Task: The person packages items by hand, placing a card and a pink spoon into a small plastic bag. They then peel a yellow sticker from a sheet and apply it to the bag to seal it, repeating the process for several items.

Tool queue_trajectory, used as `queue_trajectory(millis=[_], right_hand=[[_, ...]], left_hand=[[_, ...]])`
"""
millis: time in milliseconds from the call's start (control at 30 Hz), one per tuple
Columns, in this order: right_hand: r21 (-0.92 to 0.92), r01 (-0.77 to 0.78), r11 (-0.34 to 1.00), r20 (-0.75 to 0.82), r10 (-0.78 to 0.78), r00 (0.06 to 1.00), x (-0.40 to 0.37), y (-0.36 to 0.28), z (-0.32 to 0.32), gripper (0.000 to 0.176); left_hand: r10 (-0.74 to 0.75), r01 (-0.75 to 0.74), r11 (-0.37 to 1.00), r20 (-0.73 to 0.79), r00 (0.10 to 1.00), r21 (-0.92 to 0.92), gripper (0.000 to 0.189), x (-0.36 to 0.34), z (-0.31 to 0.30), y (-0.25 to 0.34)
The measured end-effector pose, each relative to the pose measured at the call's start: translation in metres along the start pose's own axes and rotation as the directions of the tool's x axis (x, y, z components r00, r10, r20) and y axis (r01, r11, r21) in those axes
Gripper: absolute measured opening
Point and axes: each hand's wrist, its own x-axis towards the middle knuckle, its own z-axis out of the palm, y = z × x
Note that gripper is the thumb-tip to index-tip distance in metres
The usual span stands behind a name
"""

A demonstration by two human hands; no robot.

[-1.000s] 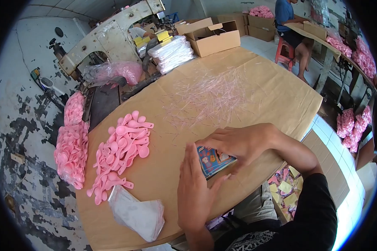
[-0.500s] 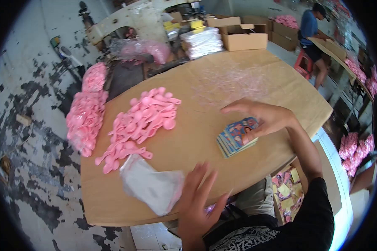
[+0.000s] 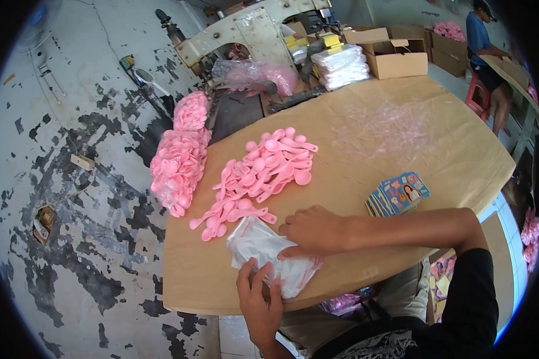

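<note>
A stack of clear plastic bags [image 3: 251, 236] lies near the front edge of the table, its top bags wrinkled. My left hand [image 3: 260, 299] touches the near side of the stack with its fingers apart. Reaching across from the right, my right hand [image 3: 314, 230] rests on the bags, thumb apart from the bent fingers. Just beyond the bags lies a loose pile of pink plastic spoons [image 3: 260, 167]. A fanned stack of printed cards [image 3: 404, 191] sits to the right, with neither hand on it.
Thin clear strips [image 3: 389, 128] are scattered over the far part of the table [image 3: 203, 287]. Bagged pink spoons [image 3: 179, 164] stand along the left edge. Behind are a machine [image 3: 251, 33], packs of bags [image 3: 341, 66] and a cardboard box [image 3: 398, 63]. A person [image 3: 485, 60] sits at far right.
My right hand has left the card stack and moved left onto the plastic bags. My left hand has come down to the bags, which are now wrinkled. The view has swung left.
</note>
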Motion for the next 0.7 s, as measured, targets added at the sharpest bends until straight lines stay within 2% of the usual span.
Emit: queue_trajectory(millis=[67,133,167,233,333,433,533,667,700], right_hand=[[0.129,-0.018,0.992,0.023,0.015,1.000,0.000,0.001,0.000,0.042],[0.222,-0.050,0.974,0.026,0.045,0.999,-0.001,0.003,-0.006,0.039],[0.259,-0.036,0.965,-0.007,0.039,0.999,-0.002,0.004,-0.008,0.037],[0.334,-0.007,0.943,-0.070,0.032,0.997,-0.005,0.004,-0.008,0.032],[0.139,-0.008,0.990,-0.010,0.009,1.000,-0.006,0.002,-0.010,0.027],[0.047,0.069,0.997,-0.113,-0.064,0.992,-0.008,0.008,0.001,0.021],[0.106,0.177,0.978,-0.405,-0.120,0.906,-0.007,0.020,0.010,0.018],[0.101,0.085,0.991,-0.297,-0.052,0.953,-0.006,0.026,-0.018,0.016],[0.127,0.058,0.990,-0.280,-0.020,0.960,-0.005,0.029,-0.028,0.016]], left_hand=[[0.020,-0.020,1.000,-0.006,1.000,0.010,0.030,-0.002,0.002,-0.004],[0.018,-0.016,0.999,-0.074,0.997,0.028,0.031,-0.003,0.006,-0.002],[0.023,-0.020,0.999,-0.116,0.993,0.030,0.032,-0.001,0.011,0.000],[0.077,-0.075,0.997,-0.105,0.991,0.022,0.032,-0.004,0.016,-0.009],[0.108,-0.105,0.994,-0.087,0.990,0.040,0.032,-0.003,0.016,-0.007],[0.073,-0.070,0.997,-0.071,0.995,0.037,0.032,-0.003,0.015,-0.003],[0.065,-0.062,0.996,-0.067,0.996,0.058,0.033,-0.004,0.016,-0.005],[0.035,-0.034,0.997,-0.007,0.999,0.070,0.030,-0.001,0.009,-0.001],[0.044,-0.051,0.990,0.055,0.997,0.130,0.032,0.002,0.003,-0.001]])
